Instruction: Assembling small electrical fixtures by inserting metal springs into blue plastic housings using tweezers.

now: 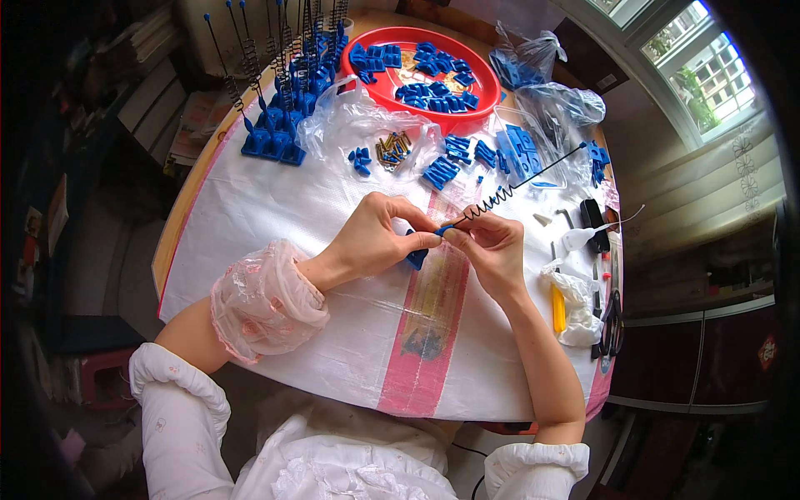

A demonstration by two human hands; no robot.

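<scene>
The counter [275, 208] under my fingers is round, covered in white woven sheeting with a pink stripe; a window stands far right. Beyond my fingers: finished blue bases with spring rods [279, 108] at left, a red tray [487, 79] of blue parts, clear bags [550, 92] at right. My left hand [379, 237] pinches a blue plastic piece [416, 257]; my right hand [492, 246] grips the black spring rod [508, 190] at its lower end, angled up-right.

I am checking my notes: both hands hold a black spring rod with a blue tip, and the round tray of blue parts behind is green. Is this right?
Not quite: the head view shows the round tray is red, not green. The left hand and right hand do hold the black spring rod.
</scene>
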